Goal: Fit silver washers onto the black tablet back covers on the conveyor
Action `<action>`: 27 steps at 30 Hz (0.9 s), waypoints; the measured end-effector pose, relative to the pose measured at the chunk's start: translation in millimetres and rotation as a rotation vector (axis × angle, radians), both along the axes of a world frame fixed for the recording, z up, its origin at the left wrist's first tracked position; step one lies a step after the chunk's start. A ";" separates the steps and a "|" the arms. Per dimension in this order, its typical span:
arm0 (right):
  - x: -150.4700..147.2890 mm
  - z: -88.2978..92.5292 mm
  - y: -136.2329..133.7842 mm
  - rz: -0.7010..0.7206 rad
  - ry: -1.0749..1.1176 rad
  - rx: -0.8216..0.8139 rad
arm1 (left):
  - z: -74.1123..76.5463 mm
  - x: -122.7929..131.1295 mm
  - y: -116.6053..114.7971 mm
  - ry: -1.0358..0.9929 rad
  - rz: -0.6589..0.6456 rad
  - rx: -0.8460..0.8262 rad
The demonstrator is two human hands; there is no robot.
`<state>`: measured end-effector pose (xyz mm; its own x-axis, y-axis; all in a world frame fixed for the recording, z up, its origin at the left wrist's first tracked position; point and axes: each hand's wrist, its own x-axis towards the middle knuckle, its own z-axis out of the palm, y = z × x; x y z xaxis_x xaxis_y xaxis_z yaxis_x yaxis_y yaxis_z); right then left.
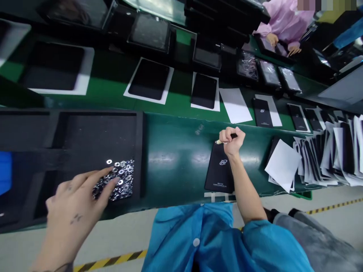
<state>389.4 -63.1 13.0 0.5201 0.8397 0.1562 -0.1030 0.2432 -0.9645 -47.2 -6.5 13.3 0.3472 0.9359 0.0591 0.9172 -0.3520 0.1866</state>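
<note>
Along a green conveyor belt (pixel 176 166), the right hand (pixel 231 141) clenches a slim pen-like tool (pixel 218 142) just above a black phone panel (pixel 219 170) (logo facing up), while the left hand (pixel 75 200) rests spread fingers (pixel 106 176) on metal washers (pixel 123 181) heaped in a black foam tray (pixel 140 151).

**Silver Glints on Black and Green**

A blue smock (pixel 181 241) sat below a dark green conveyor belt (pixel 176 162) streaked with pale reflections. Silver washers (pixel 126 177) glittered in a black foam tray (pixel 139 151). A black panel (pixel 217 177) bore a white logo, and a pen-like tool (pixel 218 141) showed a cream tip and black end. White paper sheets (pixel 282 164) lay nearby. A co-worker's gown (pixel 286 20) was pink, and floor tape (pixel 110 260) ran in yellow-and-black stripes.
</note>
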 end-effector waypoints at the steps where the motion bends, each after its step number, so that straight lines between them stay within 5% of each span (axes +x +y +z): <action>1: -1.5 -1.5 0.2 -0.001 0.000 -0.001 | -1.6 -2.4 1.1 0.040 -0.001 -0.027; 11: -4.8 -9.8 4.3 0.085 -0.041 -0.016 | -7.6 4.1 5.0 -0.117 -0.059 0.103; 24: -3.3 -19.5 3.0 0.115 -0.058 -0.007 | 4.6 15.0 13.8 -0.174 0.019 0.055; 27: -2.1 -21.3 0.9 0.100 -0.040 0.000 | 13.1 31.4 8.4 -0.220 0.149 0.100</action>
